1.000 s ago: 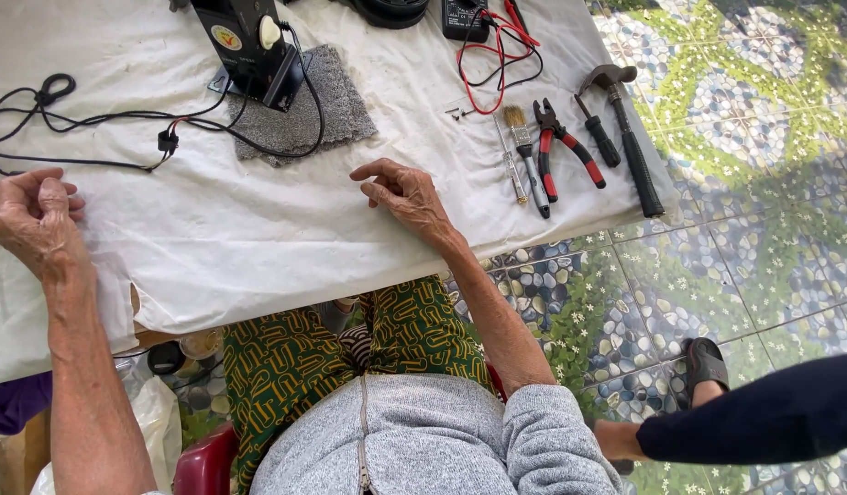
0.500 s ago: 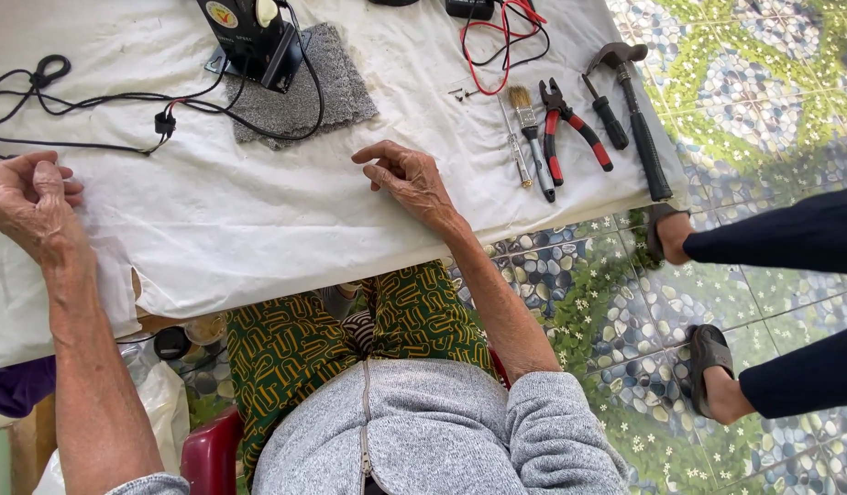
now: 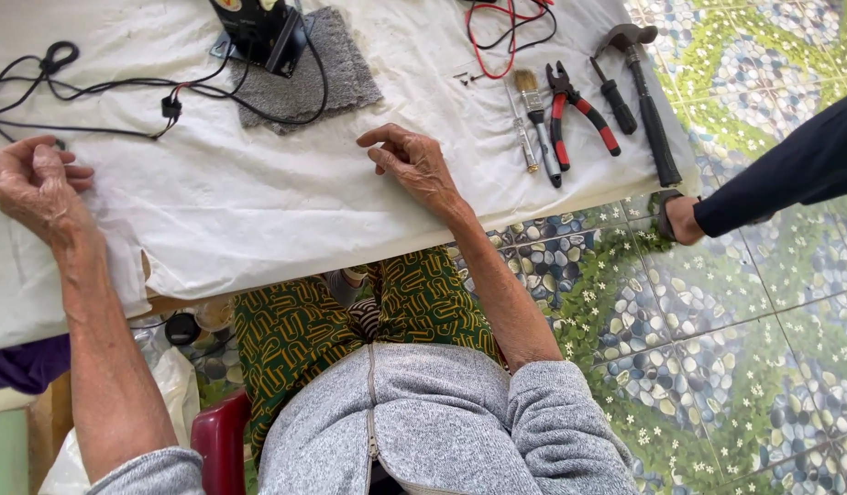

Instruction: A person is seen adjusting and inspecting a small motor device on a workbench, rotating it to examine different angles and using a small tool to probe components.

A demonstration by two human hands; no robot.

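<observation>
So both of my hands are resting on the white cloth (image 3: 258,211) that covers the table. My left hand (image 3: 34,183) sits near the cloth's left edge, fingers curled loosely with nothing in them, touching the fabric. My right hand (image 3: 414,160) is around the middle, fingers bent and half open, fingertips on the cloth, not gripping anything either. Just past them there's a grey felt pad (image 3: 318,69) with a black device (image 3: 263,32) on it, and a black cable (image 3: 84,92) snaking off to the left. Over on the right: red-handled pliers (image 3: 579,105), a small brush (image 3: 533,110), a screwdriver (image 3: 614,96), a hammer (image 3: 648,101) and red wire (image 3: 501,32). Someone else's dark sleeve (image 3: 790,174) pokes in at the right.
</observation>
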